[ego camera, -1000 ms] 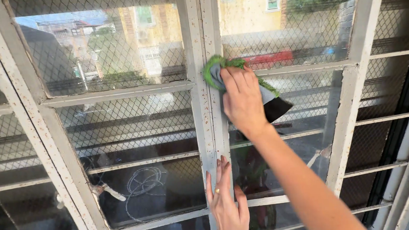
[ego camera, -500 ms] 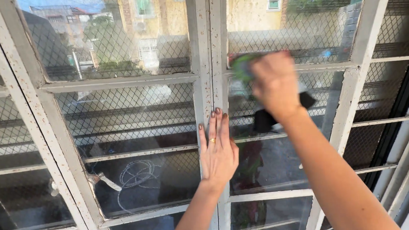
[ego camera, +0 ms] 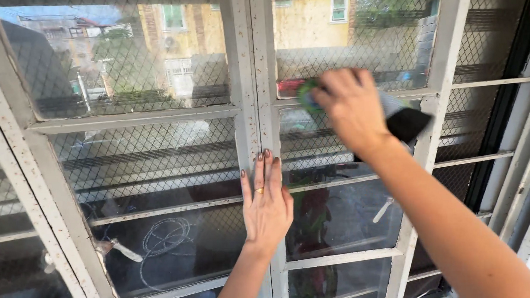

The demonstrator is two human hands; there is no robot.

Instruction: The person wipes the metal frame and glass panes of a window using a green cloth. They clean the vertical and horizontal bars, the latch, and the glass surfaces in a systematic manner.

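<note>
Left hand [ego camera: 268, 206] lay flat and open, fingers straight, against the white window frame [ego camera: 250, 77] at the centre post. Right hand [ego camera: 350, 111] was closed on a cloth [ego camera: 405, 120], green and dark, pressing it to the glass pane [ego camera: 356, 41] right of the post. Right hand blurred.

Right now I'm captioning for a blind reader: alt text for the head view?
A right hand presses a green-edged cloth on a wire-mesh window pane. The left hand lies flat on the speckled white centre frame. Yellow buildings show outside.
</note>
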